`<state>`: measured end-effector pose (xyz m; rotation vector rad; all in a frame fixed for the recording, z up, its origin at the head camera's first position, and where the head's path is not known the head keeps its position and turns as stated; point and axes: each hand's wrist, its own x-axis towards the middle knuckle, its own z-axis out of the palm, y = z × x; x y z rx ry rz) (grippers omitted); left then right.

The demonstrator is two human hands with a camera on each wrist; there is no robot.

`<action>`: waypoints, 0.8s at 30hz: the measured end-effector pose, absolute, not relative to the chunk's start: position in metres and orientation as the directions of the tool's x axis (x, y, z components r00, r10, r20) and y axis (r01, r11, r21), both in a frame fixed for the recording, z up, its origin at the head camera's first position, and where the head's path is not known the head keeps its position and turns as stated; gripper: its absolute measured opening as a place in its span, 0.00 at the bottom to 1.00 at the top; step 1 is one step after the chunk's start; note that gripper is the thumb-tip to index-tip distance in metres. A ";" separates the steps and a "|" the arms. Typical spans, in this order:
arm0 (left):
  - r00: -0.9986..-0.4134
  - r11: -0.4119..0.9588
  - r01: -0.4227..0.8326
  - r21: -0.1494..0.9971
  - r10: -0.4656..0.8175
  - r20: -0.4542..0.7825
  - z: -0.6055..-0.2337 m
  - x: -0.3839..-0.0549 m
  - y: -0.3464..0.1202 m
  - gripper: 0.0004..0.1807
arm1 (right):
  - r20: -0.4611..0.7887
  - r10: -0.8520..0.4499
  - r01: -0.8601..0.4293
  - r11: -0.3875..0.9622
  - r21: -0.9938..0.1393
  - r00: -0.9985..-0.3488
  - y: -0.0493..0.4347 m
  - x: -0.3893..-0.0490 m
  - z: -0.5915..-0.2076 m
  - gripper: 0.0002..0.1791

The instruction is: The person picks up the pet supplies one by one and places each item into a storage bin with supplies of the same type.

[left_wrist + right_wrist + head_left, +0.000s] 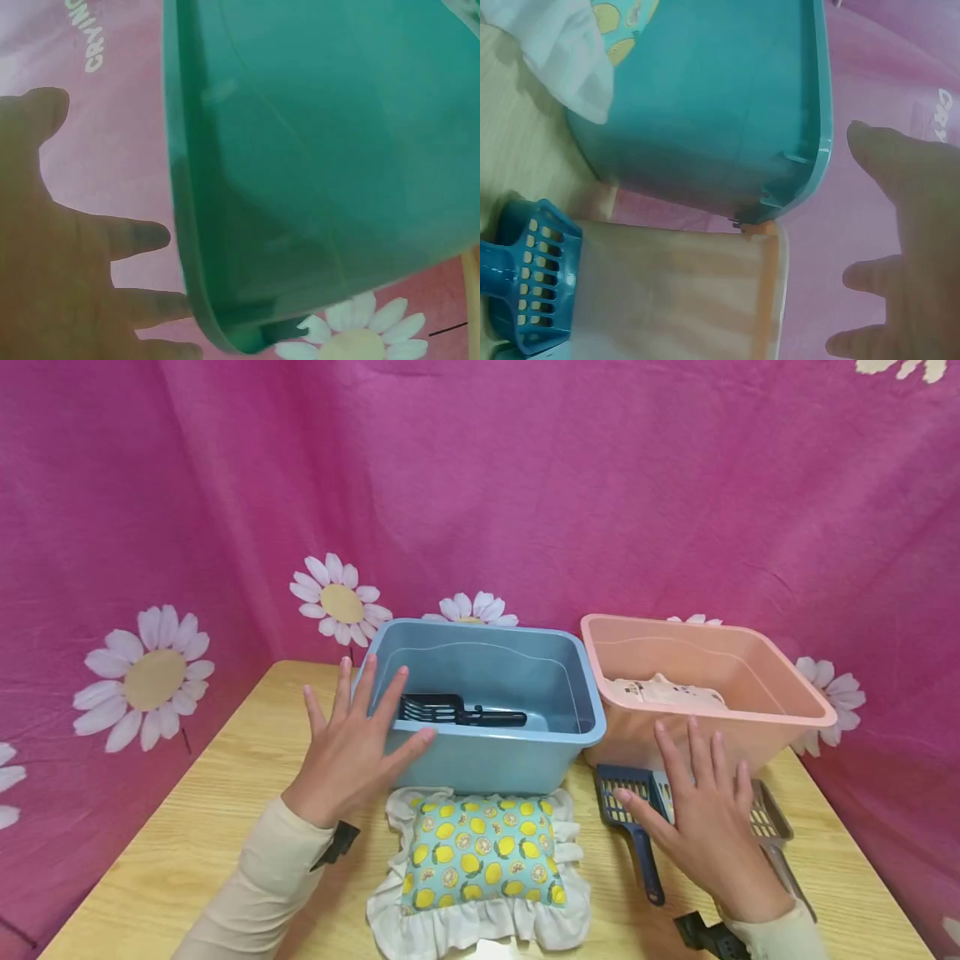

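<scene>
Blue bin [480,764] on table [217,793], just behind pillow [483,856]. Your left hand [348,760] is up at the bin's near left corner, fingers spread, back showing, forearm [258,881] slanting inward; rim contact unclear. Your right hand [708,831] hangs off its front right, fingers likewise spread, thumb toward it.

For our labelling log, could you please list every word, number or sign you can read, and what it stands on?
"CRYIN", on the pink cloth backdrop, left wrist view; the rest is cut off.
"CR", same backdrop, right wrist view; what follows is unclear.
The marks on the pale cloth in the pink tub are too small to read.
</scene>
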<state>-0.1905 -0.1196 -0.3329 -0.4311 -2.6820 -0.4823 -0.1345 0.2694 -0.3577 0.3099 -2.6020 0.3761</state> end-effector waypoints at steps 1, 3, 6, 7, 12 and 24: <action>-0.882 0.892 0.357 0.276 0.225 0.413 -0.334 -0.192 -0.120 0.46 | 0.500 -0.144 -0.281 0.936 -0.210 -0.854 0.271 -0.134 -0.359 0.50; -0.887 0.888 0.354 0.294 0.219 0.406 -0.335 -0.195 -0.121 0.47 | 0.507 -0.132 -0.274 0.937 -0.216 -0.852 0.273 -0.132 -0.362 0.50; -0.891 0.882 0.349 0.318 0.206 0.405 -0.336 -0.198 -0.124 0.46 | 0.516 -0.110 -0.261 0.937 -0.230 -0.850 0.275 -0.132 -0.366 0.50; -0.890 0.879 0.349 0.325 0.203 0.408 -0.337 -0.199 -0.125 0.46 | 0.518 -0.102 -0.257 0.937 -0.235 -0.849 0.275 -0.132 -0.367 0.50; -0.892 0.860 0.357 0.365 0.197 0.408 -0.340 -0.205 -0.129 0.46 | 0.522 -0.077 -0.242 0.936 -0.256 -0.850 0.276 -0.133 -0.373 0.50; -0.927 0.786 0.337 0.518 0.181 0.328 -0.344 -0.220 -0.136 0.45 | 0.543 -0.085 -0.251 0.938 -0.240 -0.835 0.280 -0.131 -0.388 0.51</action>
